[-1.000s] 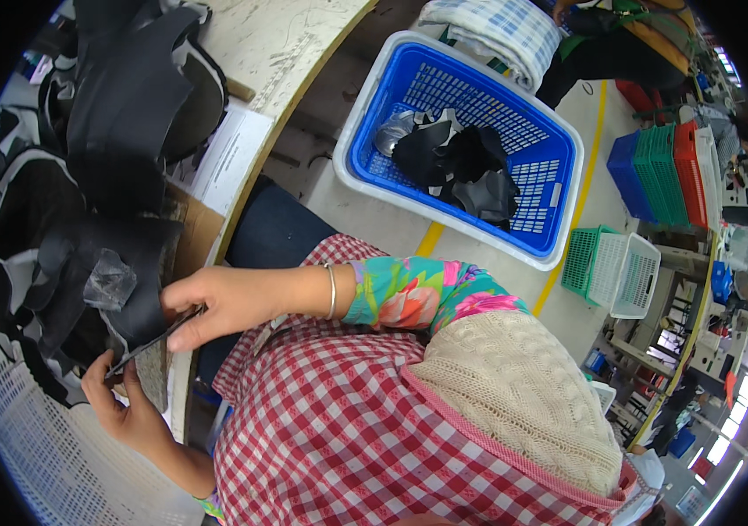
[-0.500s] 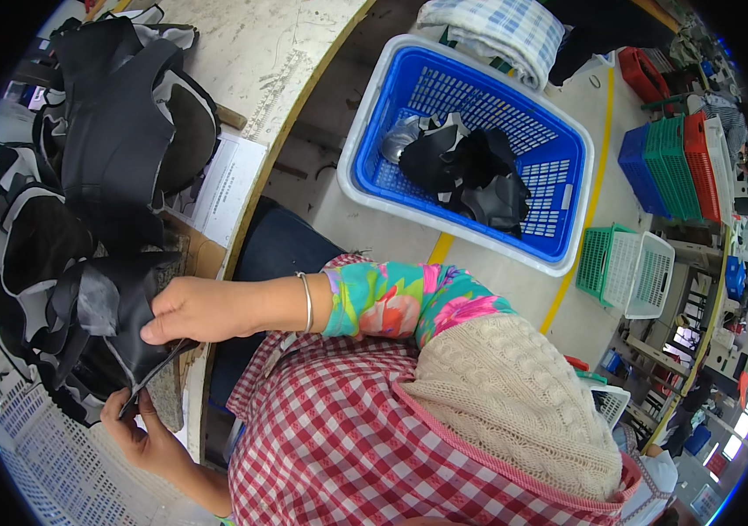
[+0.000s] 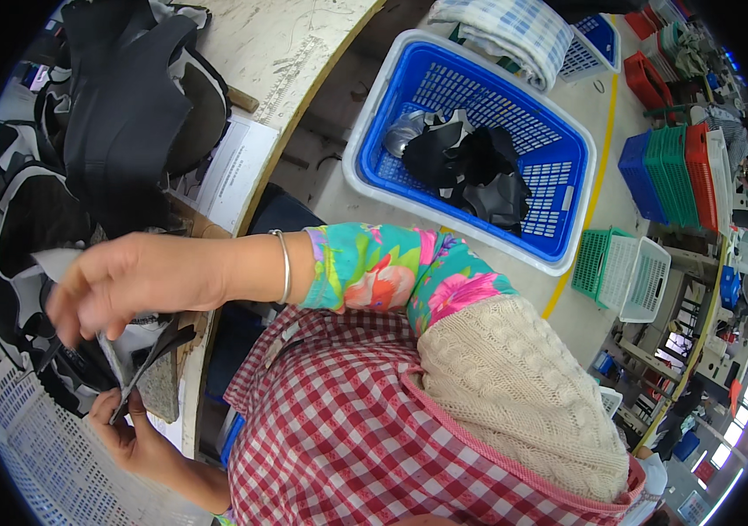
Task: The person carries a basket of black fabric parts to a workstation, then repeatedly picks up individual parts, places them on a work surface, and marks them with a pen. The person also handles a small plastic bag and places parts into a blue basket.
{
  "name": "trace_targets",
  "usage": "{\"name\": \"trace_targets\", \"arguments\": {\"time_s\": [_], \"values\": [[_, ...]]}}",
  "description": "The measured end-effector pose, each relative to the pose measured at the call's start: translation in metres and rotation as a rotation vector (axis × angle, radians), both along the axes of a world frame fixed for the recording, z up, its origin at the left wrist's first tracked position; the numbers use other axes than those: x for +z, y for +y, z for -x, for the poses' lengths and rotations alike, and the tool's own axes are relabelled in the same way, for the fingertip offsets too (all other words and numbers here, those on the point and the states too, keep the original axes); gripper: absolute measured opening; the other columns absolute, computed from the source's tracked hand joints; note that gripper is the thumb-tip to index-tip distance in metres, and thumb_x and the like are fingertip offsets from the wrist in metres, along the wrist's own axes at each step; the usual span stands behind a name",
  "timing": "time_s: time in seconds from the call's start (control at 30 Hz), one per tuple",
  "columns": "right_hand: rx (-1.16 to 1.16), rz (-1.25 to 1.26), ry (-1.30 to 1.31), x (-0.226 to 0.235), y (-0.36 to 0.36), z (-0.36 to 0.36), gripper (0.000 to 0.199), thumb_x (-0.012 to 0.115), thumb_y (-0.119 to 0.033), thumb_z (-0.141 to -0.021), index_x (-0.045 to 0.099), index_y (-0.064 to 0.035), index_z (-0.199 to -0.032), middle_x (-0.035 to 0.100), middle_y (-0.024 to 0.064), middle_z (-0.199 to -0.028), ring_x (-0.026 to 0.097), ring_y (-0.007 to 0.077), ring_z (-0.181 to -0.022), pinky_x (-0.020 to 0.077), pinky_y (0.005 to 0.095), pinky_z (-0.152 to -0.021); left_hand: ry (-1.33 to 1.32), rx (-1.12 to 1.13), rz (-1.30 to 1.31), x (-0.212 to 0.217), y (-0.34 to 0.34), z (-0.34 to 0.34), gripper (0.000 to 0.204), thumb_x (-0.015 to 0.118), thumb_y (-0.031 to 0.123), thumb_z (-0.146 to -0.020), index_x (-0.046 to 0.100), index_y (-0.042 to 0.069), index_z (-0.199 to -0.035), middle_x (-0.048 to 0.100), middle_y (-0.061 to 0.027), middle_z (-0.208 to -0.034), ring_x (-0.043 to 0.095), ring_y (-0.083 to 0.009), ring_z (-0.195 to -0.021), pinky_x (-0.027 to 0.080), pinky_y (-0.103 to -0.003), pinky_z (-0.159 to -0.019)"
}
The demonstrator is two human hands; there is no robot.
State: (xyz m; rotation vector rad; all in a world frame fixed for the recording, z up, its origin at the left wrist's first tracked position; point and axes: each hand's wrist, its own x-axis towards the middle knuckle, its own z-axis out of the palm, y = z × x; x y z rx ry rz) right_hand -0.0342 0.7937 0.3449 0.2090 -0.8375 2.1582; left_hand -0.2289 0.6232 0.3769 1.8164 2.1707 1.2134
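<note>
My left hand pinches the lower edge of a black leather-like piece with pale grey lining, at the near edge of the table. My right hand, a metal bangle on its wrist, hovers over that piece. Its fingers are curled and smeared by motion, so I cannot tell whether they hold anything; a pale grey flap shows beside them. Beyond the hands, black shaped pieces with grey lining lie piled on the table, resembling shoe or boot uppers. Much of the work under my right hand is hidden.
A pale worktable carries a printed sheet. Right of it stands a blue basket in a white one, holding black pieces and a clear item. A white crate stands lower left. Stacked crates and a checked cloth lie beyond.
My right hand has come off the black piece and moved left and slightly up. The piece now shows more pale lining. My left hand keeps its pinch, barely moved.
</note>
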Motion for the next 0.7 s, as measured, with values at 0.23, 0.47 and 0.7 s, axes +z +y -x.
{"name": "trace_targets", "arguments": {"time_s": [0.23, 0.47, 0.7], "values": [[-0.542, -0.926, -0.459, -0.02, 0.005, 0.006, 0.022, 0.062, -0.021, -0.085, 0.074, -0.0082, -0.098, 0.073, 0.0095, -0.094, 0.069, 0.0313, -0.087, 0.0539, 0.0401, -0.077, 0.027, -0.065, 0.013, 0.005, -0.003, 0.006, 0.021, 0.068, -0.012, -0.088, 0.06, -0.002, -0.104, 0.059, -0.008, -0.109, 0.058, -0.0174, -0.102, 0.048, -0.029, -0.091], [-0.372, -0.807, -0.611, -0.007, 0.019, 0.005, 0.033, 0.069, -0.029, -0.089, 0.073, -0.0037, -0.11, 0.076, 0.012, -0.094, 0.073, 0.0216, -0.085, 0.0558, 0.0327, -0.077, -0.012, 0.007, -0.042, 0.003, 0.007, -0.011, 0.028, 0.068, -0.019, -0.075, 0.062, -0.002, -0.096, 0.063, -0.0104, -0.101, 0.06, -0.0223, -0.098, 0.047, -0.032, -0.09], [-0.368, -1.078, -0.622, 0.008, 0.033, 0.018, 0.046, 0.072, 0.001, -0.081, 0.067, -0.012, -0.125, 0.072, -0.0003, -0.107, 0.059, 0.0055, -0.073, 0.0518, 0.0203, -0.068, 0.066, -0.037, -0.134, 0.007, 0.004, -0.017, 0.027, 0.068, -0.016, -0.066, 0.065, 0.0, -0.087, 0.065, -0.0118, -0.089, 0.061, -0.0232, -0.084, 0.047, -0.031, -0.078]]}}
